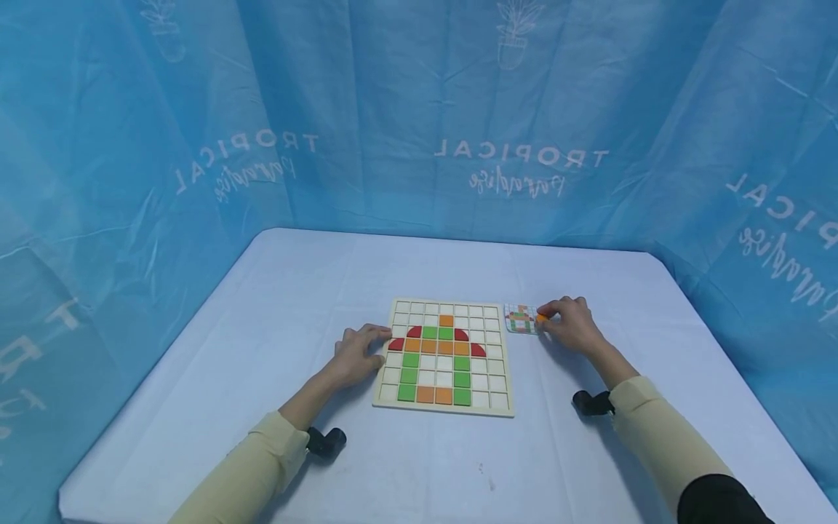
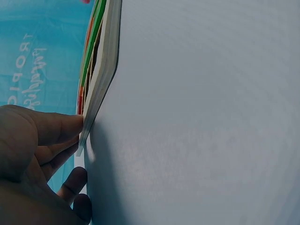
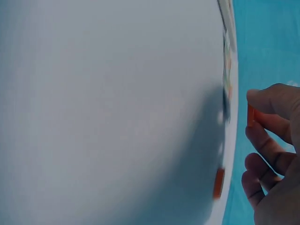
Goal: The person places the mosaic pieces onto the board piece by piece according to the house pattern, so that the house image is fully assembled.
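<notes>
A square puzzle board (image 1: 444, 413) with a grid of white cells lies in the middle of the table. Orange, green and red tiles, the red ones round-edged, form a mushroom-like pattern on it. My left hand (image 1: 356, 356) is at the board's left edge; its thumb (image 2: 61, 127) and a finger touch that side without wrapping round it. Between thumb and fingertips my right hand (image 1: 571, 325) pinches an orange tile (image 3: 251, 115), held above the table by the right end of a small pattern card (image 1: 521, 319). The hand partly hides this tile in the head view.
Another orange tile (image 3: 218, 183) lies on the table beneath the right hand in the right wrist view. White cloth covers the table (image 1: 314, 291). Blue printed curtains (image 1: 406, 109) stand close behind and at both sides.
</notes>
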`<state>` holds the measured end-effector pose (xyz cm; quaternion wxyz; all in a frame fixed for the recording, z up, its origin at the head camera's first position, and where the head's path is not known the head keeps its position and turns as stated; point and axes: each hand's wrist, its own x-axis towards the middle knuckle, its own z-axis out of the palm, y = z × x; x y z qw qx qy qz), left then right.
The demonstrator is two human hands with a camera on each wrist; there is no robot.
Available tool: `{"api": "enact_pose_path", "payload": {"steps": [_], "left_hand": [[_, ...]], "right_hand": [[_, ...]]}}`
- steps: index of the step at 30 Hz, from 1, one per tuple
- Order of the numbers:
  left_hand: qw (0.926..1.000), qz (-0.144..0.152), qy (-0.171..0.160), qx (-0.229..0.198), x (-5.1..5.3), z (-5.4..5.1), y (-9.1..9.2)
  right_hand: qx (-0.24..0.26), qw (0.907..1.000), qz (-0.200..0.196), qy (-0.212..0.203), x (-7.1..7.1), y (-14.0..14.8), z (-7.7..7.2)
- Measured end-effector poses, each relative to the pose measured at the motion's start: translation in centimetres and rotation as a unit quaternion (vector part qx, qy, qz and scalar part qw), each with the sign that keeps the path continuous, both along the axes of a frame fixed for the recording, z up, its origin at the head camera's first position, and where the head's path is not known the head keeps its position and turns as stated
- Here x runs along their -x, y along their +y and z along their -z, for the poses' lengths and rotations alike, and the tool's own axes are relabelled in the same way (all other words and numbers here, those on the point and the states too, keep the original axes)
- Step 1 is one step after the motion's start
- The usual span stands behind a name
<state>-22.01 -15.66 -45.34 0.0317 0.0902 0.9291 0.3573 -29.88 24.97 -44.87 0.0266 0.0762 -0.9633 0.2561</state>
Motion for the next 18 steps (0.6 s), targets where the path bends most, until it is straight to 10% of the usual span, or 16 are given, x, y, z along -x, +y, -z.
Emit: {"api": "enact_pose_path", "payload": {"steps": [18], "left_hand": [[0.9999, -0.003, 0.014, -0.001, 0.0, 0.4, 0.0]], "right_hand": [[0.075, 0.9941, -0.072, 0.031, 1.5, -10.6, -0.9]]}}
